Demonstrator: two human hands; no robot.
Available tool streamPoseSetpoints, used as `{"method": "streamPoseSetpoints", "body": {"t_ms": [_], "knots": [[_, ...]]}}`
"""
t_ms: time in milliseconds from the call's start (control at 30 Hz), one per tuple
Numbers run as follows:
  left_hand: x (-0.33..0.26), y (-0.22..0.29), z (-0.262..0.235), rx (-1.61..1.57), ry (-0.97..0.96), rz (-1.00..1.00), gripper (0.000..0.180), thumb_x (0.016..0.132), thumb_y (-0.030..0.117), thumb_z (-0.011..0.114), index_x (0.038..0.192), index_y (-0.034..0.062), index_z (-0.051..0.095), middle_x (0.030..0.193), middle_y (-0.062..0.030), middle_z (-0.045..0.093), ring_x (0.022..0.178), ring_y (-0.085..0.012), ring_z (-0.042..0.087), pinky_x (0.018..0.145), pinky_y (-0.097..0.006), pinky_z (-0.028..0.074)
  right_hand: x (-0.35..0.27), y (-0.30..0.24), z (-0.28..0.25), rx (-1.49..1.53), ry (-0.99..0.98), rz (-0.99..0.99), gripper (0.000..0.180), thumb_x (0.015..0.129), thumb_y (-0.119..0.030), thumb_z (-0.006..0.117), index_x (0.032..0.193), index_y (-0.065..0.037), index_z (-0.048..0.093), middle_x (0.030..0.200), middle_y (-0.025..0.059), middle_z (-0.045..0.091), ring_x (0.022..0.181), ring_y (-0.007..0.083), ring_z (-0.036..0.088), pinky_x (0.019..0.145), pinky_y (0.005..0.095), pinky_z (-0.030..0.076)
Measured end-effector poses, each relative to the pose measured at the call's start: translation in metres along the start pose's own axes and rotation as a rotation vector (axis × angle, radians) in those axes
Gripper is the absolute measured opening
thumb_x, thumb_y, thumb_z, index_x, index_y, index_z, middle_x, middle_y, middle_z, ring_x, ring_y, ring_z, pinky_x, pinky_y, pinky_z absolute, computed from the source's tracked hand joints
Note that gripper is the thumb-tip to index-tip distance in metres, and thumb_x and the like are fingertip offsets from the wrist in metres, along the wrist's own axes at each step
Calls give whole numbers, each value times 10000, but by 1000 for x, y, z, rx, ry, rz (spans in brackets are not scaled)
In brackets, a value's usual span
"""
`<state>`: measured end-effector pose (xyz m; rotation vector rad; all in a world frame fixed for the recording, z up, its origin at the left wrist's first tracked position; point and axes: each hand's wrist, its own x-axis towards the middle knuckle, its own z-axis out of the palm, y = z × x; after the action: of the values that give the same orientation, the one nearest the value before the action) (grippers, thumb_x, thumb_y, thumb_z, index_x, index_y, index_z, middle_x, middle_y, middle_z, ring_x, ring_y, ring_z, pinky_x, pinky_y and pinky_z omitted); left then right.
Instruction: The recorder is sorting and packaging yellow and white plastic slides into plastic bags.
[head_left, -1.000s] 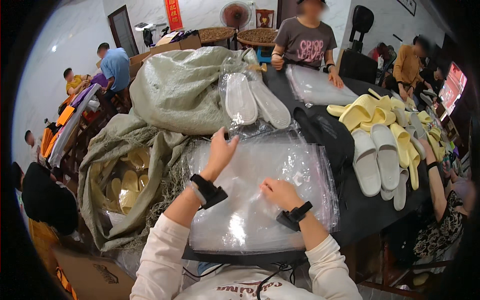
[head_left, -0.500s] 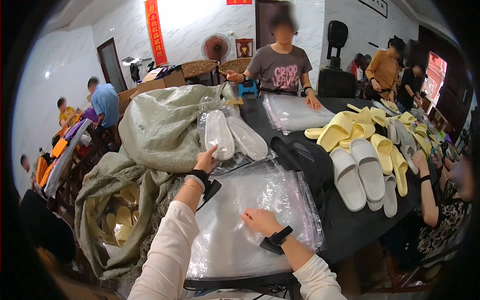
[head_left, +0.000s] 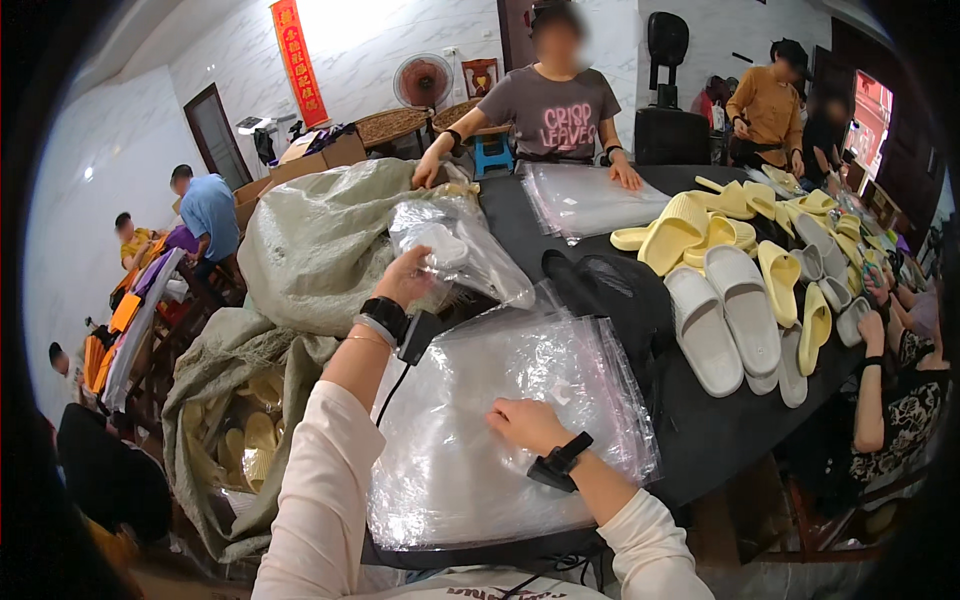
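A clear plastic bag with a pair of white slippers (head_left: 460, 250) inside lies tilted against the big pale-green sack (head_left: 310, 235). My left hand (head_left: 405, 277) has its fingers closed on the near left edge of that bag. Below it spreads a stack of flat clear plastic bags (head_left: 480, 470), lying on the black table. On the stack rests my right hand (head_left: 528, 425) with its fingers curled in; what is under the fingertips, if anything, is hidden.
Yellow slippers (head_left: 675, 235) and grey slippers (head_left: 740, 300) are heaped at the right. An open sack (head_left: 200, 480) at the left holds bagged yellow slippers (head_left: 260, 445). Across the table a person (head_left: 560, 110) touches the green sack and another bag stack (head_left: 580, 200). Black mesh fabric (head_left: 610, 300) lies mid-table.
The bagged slippers have turned, and their soles no longer face up. My left hand has moved slightly up and left with them. The person opposite has reached onto the sack.
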<state>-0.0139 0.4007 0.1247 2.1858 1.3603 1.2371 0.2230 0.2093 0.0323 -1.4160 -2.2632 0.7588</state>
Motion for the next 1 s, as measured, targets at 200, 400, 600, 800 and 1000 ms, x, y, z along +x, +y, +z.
{"method": "streamPoseSetpoints", "body": {"t_ms": [200,400,600,800,1000], "knots": [[-4,57,-34,-1304,212,-842,121,765,49,652,737,53,534,711,-26,552,618,-150,562,638,-262,495,1,-8,-3,52,-47,-7,287,897,-350,497,925,-96,629,767,99,664,761,306,639,710,416,480],[-67,134,-89,-956,102,-709,185,823,155,606,932,6,591,870,-54,593,799,-161,601,766,-295,510,6,47,36,-157,50,-316,382,906,-335,466,1191,-101,567,1059,124,644,1030,251,592,953,336,426],[-96,160,-143,-814,393,-412,251,847,259,583,976,44,592,930,-12,569,836,-129,557,779,-256,454,14,16,10,195,127,72,569,945,-354,476,1371,-14,312,831,94,667,677,191,626,665,278,504],[-140,132,-162,-524,266,-46,387,855,184,601,1190,3,533,1071,-44,605,906,-133,587,807,-276,456,19,11,-5,908,230,342,624,960,-406,450,1411,-27,244,798,83,655,499,138,556,468,270,449],[-210,152,-101,413,-675,458,650,729,138,673,1334,77,444,1282,-128,528,854,-237,594,726,-294,509,21,67,14,1229,124,397,606,947,-437,422,1388,-38,300,1033,188,614,833,214,616,660,324,509]]}}
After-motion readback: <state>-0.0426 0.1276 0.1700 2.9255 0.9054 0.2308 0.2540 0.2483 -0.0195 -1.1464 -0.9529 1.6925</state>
